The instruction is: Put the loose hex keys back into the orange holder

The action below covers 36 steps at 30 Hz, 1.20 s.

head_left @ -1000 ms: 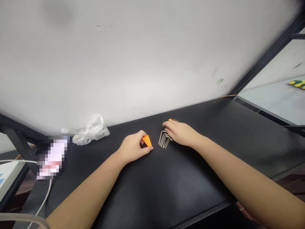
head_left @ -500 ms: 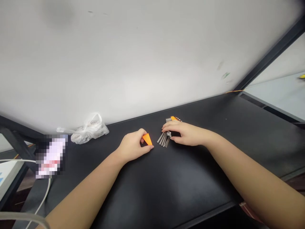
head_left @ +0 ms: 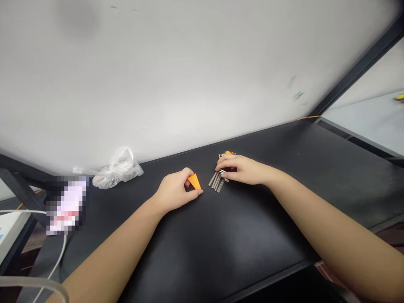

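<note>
My left hand pinches an orange plastic holder between thumb and fingers, just above the black tabletop. To the right of it, several L-shaped metal hex keys lie fanned out on the table, long arms pointing toward me. My right hand reaches over them from the right, thumb and fingertips closed at the bent end of a hex key. Behind these fingers lies a second orange holder with metal keys in it, partly hidden by the hand.
A clear plastic bag lies at the back left by the white wall. Left of it is a blurred-out bright object with a white cable. The black table ends at a front edge.
My right thumb and fingers have drawn closer together on the hex keys, and a few keys have shifted slightly. My left hand still holds the orange holder in much the same place.
</note>
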Available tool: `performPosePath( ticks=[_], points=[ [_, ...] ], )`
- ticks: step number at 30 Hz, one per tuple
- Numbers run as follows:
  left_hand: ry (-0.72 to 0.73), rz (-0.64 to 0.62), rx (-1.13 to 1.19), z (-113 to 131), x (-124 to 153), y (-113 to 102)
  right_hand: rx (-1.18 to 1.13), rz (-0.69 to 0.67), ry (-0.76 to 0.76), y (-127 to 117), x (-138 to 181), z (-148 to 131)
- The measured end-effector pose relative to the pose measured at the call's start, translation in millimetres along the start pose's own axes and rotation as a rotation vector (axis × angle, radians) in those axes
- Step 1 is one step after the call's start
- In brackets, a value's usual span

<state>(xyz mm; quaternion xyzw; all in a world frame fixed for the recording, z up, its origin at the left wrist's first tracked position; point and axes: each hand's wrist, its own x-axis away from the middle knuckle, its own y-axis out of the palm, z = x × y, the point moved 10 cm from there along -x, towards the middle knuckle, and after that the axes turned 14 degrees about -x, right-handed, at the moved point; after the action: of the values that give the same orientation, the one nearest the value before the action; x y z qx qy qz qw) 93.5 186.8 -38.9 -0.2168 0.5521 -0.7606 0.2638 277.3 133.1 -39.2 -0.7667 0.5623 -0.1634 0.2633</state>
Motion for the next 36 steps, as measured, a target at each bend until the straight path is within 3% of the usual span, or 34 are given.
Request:
performPosePath(
  ticks=[9,23,28,36],
  points=[
    [0.004,-0.004,0.009,0,1,0,0.002,-0.121,0.027,8,10,-5],
    [0.020,0.000,0.029,5,3,-3,0.099,-0.036,0.068,6,9,-8],
    [0.020,-0.012,0.012,3,2,-1,0.087,-0.094,0.028,16,10,-19],
    [0.024,-0.009,0.002,5,1,-1,0.127,-0.041,0.004,29,1,-24]
  ],
)
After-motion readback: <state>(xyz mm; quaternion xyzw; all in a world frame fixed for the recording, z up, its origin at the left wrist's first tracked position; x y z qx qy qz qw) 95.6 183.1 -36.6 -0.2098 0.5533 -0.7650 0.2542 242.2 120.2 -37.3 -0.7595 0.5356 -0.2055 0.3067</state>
